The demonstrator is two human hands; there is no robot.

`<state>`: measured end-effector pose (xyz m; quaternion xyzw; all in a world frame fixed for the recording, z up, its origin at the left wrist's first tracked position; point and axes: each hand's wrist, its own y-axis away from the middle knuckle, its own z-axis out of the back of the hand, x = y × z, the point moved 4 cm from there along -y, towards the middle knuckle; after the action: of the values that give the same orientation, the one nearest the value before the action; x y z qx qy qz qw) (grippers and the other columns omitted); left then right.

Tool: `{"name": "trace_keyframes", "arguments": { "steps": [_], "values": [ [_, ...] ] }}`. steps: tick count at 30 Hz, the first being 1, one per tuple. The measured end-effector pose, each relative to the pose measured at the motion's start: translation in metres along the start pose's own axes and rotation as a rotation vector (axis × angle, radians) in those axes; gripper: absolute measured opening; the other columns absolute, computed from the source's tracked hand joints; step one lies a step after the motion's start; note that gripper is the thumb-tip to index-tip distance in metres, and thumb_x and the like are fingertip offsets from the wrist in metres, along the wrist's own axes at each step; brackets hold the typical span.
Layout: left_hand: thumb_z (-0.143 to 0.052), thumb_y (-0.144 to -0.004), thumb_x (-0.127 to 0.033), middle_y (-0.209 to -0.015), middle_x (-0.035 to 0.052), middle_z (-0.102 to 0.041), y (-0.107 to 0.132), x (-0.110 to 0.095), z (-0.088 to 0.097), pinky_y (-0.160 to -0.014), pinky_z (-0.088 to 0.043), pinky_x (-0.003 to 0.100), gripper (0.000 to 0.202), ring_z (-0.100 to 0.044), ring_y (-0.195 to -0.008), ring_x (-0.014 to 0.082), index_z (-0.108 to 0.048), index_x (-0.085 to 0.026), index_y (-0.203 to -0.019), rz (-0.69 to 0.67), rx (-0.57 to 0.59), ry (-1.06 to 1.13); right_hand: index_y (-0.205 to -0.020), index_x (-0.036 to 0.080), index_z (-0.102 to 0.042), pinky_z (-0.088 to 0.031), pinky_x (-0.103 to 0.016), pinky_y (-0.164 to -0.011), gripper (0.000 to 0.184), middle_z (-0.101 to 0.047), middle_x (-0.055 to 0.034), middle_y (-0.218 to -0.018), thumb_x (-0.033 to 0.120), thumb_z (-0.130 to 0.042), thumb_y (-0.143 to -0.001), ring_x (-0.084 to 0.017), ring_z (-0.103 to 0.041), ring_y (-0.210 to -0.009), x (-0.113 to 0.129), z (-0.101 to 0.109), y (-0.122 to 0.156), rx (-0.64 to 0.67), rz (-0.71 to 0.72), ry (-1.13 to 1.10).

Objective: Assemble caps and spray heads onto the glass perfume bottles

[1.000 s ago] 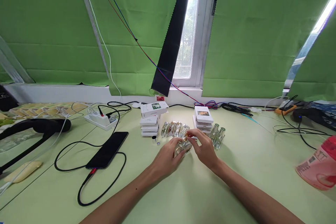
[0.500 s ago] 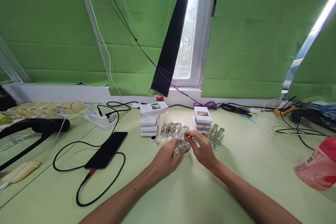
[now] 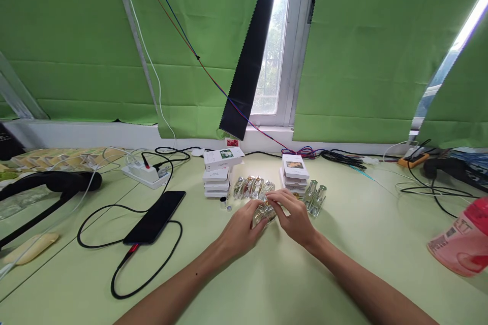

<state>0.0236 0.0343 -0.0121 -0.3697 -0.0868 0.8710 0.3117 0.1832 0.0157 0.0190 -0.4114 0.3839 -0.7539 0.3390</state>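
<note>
My left hand (image 3: 239, 226) is closed around a small clear glass perfume bottle (image 3: 264, 215) just above the table. The fingers of my right hand (image 3: 293, 215) pinch at the bottle's gold top, which they partly cover. Behind my hands, several similar glass bottles (image 3: 249, 188) with gold necks stand in a row. Two taller glass bottles (image 3: 315, 200) lie or lean to the right of my right hand; I cannot tell which. A small silver cap (image 3: 223, 203) and a tiny clear piece (image 3: 229, 208) rest to the left of the bottles.
White boxes are stacked at the left (image 3: 215, 183) and right (image 3: 295, 167) of the bottle row. A black phone (image 3: 154, 218) with a cable lies left, near a power strip (image 3: 145, 174). A pink pouch (image 3: 459, 244) stands far right. Cables (image 3: 339, 157) run along the wall.
My right fingers have shifted slightly to the left over the bottle's top. My left hand and the other things stay where they were.
</note>
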Motion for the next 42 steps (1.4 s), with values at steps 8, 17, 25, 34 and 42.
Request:
{"name": "trace_keyframes", "arguments": {
  "steps": [8,17,25,34,42],
  "values": [
    [-0.056,-0.096,-0.032,-0.099,0.0053,-0.069,0.0001,-0.0021,0.0011,-0.070,-0.052,0.033,0.029,-0.065,-0.075,0.0199,-0.057,-0.021,-0.122,0.010,-0.008,-0.001,-0.118,0.026,-0.072,-0.059,-0.036,-0.081,0.031,-0.072,-0.0086,-0.107,0.011,-0.051,-0.100,-0.021,-0.067,-0.097,-0.0037,-0.0015,0.0027,0.017,0.019,0.051],
    [-0.058,-0.095,-0.033,-0.097,0.0055,-0.069,-0.0001,-0.0036,0.0022,-0.070,-0.053,0.033,0.029,-0.064,-0.073,0.0199,-0.059,-0.021,-0.121,-0.002,-0.021,0.024,-0.118,0.026,-0.071,-0.058,-0.035,-0.079,0.030,-0.071,-0.0078,-0.103,0.013,-0.050,-0.101,-0.021,-0.066,-0.093,-0.0007,-0.0020,0.0019,0.017,-0.009,0.038],
    [-0.058,-0.094,-0.031,-0.094,0.0048,-0.069,-0.0001,-0.0060,0.0031,-0.071,-0.052,0.033,0.027,-0.064,-0.073,0.0202,-0.059,-0.021,-0.119,0.010,-0.005,0.016,-0.116,0.026,-0.067,-0.056,-0.036,-0.078,0.025,-0.074,-0.0056,-0.097,0.013,-0.051,-0.101,-0.022,-0.065,-0.091,-0.0011,-0.0039,0.0018,-0.001,-0.040,0.007],
    [-0.057,-0.095,-0.031,-0.098,0.0052,-0.069,-0.0011,-0.0054,0.0031,-0.070,-0.052,0.032,0.027,-0.064,-0.073,0.0195,-0.059,-0.021,-0.120,0.000,0.005,0.038,-0.105,0.023,-0.070,-0.057,-0.034,-0.075,0.014,-0.073,-0.0054,-0.091,0.019,-0.059,-0.098,-0.021,-0.066,-0.087,-0.0016,-0.0048,0.0027,-0.039,-0.141,-0.007],
    [-0.058,-0.093,-0.028,-0.101,0.0060,-0.070,-0.0014,-0.0042,0.0034,-0.070,-0.052,0.033,0.029,-0.064,-0.073,0.0197,-0.059,-0.022,-0.121,-0.010,0.006,0.031,-0.103,0.023,-0.070,-0.056,-0.035,-0.074,0.013,-0.073,-0.0055,-0.089,0.020,-0.059,-0.098,-0.022,-0.065,-0.085,-0.0017,-0.0061,0.0042,-0.068,-0.164,0.003]
  ]
}}
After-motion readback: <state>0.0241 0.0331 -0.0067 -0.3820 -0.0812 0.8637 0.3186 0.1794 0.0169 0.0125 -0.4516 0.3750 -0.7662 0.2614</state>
